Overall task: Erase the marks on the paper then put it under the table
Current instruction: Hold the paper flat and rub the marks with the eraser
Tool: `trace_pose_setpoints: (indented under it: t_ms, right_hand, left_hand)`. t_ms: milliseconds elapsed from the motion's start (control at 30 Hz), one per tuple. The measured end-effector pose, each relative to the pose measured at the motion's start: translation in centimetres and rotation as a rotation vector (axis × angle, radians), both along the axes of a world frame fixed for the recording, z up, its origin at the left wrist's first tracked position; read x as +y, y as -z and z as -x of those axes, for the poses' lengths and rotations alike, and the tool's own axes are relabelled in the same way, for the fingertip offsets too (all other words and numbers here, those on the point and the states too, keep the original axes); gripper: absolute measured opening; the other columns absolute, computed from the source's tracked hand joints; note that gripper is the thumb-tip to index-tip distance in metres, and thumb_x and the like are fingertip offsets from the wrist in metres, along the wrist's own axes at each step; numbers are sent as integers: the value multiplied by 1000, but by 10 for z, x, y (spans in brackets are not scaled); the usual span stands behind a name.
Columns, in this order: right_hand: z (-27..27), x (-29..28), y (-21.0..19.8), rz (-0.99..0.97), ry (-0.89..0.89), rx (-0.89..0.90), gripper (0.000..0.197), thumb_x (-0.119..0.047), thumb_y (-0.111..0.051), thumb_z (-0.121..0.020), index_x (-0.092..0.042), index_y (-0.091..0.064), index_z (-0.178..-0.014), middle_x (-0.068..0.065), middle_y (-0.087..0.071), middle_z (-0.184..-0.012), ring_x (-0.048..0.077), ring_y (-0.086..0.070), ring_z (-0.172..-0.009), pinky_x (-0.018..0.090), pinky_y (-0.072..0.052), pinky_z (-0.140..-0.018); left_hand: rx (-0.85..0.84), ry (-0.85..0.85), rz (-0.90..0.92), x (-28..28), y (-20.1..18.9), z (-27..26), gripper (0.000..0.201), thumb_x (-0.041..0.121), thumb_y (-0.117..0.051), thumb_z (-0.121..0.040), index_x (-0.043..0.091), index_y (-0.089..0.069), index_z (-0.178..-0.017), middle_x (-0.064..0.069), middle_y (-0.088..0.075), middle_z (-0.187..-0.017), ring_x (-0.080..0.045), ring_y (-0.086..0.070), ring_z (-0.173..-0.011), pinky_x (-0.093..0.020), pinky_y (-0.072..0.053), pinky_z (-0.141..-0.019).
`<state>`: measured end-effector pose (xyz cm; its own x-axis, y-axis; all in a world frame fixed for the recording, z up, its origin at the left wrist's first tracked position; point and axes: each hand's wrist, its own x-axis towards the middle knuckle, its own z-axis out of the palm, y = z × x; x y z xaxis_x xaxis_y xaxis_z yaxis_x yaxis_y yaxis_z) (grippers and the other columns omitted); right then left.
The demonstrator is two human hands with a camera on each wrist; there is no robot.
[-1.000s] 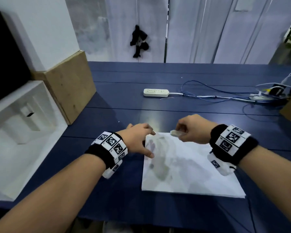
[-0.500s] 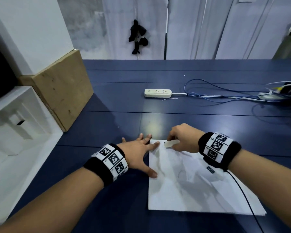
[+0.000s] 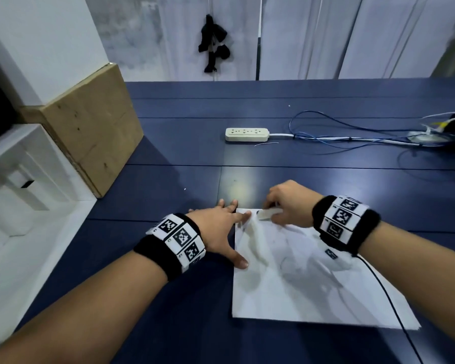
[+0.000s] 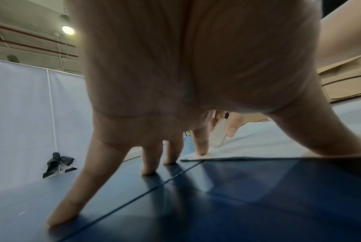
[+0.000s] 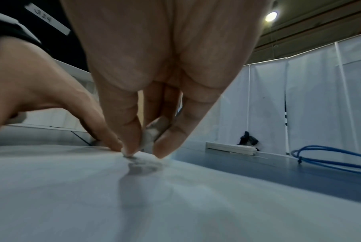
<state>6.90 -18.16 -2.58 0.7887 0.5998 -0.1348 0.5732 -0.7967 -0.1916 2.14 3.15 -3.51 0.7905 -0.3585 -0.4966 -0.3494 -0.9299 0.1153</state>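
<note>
Head view shows one white rectangular sheet of paper [image 3: 300, 279] lying flat on the dark blue plank table [image 3: 168, 158], near the table's front edge. Two hands work at the sheet's far left corner. One left hand [image 3: 218, 232] is spread wide with straight fingers: its thumb and index fingertip press on the sheet's left edge, and the other three fingertips rest on the table just beside the sheet. One right hand [image 3: 289, 203] pinches one small white eraser [image 3: 269, 214] between thumb and curled fingers, and the eraser's tip touches the sheet by that corner; in the right wrist view a grey smudge [image 5: 143, 165] lies on the paper just under the eraser. Faint grey lines show across the sheet. Beyond the sheet lies one cream plastic power strip [image 3: 247, 134], with blue cables [image 3: 334, 137] running right from it. Left of the sheet stands one plywood box [image 3: 90, 127].
</note>
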Motion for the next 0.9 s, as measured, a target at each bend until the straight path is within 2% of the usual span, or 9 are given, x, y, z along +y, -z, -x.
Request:
trace_pose_setpoints:
  t_ms: [67,200,333,400,500,600,667,833,900]
  right_hand:
    - [14,-5,1,-7,-59,11,28,-20,-68,-74,-21,-75,-101,-2,-69,-97,22,-64,-88,28,-49,-77]
    - [37,-11,-2,12,-182,166,29,-22,-70,-72,-25,-76,-100,-8,-68,-93,9,-56,-76,25,-49,-74]
    - [5,-7,-1,-7,-27,59,28,-21,-70,-75,-21,-75,-102,-3,-70,-97,18,-63,-90,22,-44,-75]
    - [-5,-8,2,-18,26,10,27,-20,-68,-75,-19,-75,-101,-1,-70,-97,23,-65,-93,25,-47,-76]
    - [10,-11,3,-4,-47,18,29,-23,-68,-75,-21,-75,-103,-2,-70,-99,21,-64,-91,29,-50,-79]
    - [34,-15,2,-5,-160,160,30,-26,-70,-73,-25,-76,-102,-8,-69,-96,12,-61,-82,29,-51,-77]
    - [31,-13,1,16,-143,199,31,-26,-72,-71,-26,-76,-102,-9,-70,-95,10,-61,-82,29,-52,-77]
    - [-6,-6,1,-31,22,19,27,-22,-68,-76,-20,-76,-102,-2,-71,-95,22,-65,-92,26,-49,-77]
    - [-1,-9,2,-35,5,1,27,-23,-69,-76,-20,-76,-102,-2,-70,-96,22,-64,-91,25,-47,-77]
  left_hand:
    - [-3,-3,3,0,1,0,127,81,-72,-54,42,-4,-154,8,9,-164,-23,9,-151,-79,-23,-99]
    - [1,-11,21,1,2,0,126,80,-73,-54,43,-5,-153,10,10,-163,-21,11,-150,-80,-21,-100]
    - [5,-5,8,0,1,1,126,81,-72,-56,41,-4,-154,9,11,-163,-20,13,-150,-79,-22,-101]
    - [4,-7,10,0,1,1,126,81,-72,-55,42,-5,-154,9,11,-163,-20,13,-150,-78,-22,-101]
    - [3,-13,14,1,1,1,127,81,-73,-54,42,-5,-154,10,10,-163,-19,12,-150,-78,-23,-102]
    - [8,-17,21,0,1,0,126,79,-74,-54,42,-6,-154,10,11,-163,-18,12,-150,-79,-22,-101]
    - [8,-18,19,0,1,0,126,79,-74,-54,41,-5,-154,10,11,-163,-19,12,-150,-79,-22,-100]
    - [4,-13,12,0,0,1,126,81,-72,-53,41,-7,-154,11,11,-163,-19,11,-150,-77,-26,-100]
    - [8,-20,19,0,0,1,127,81,-73,-53,41,-7,-154,11,11,-163,-18,12,-150,-78,-25,-100]
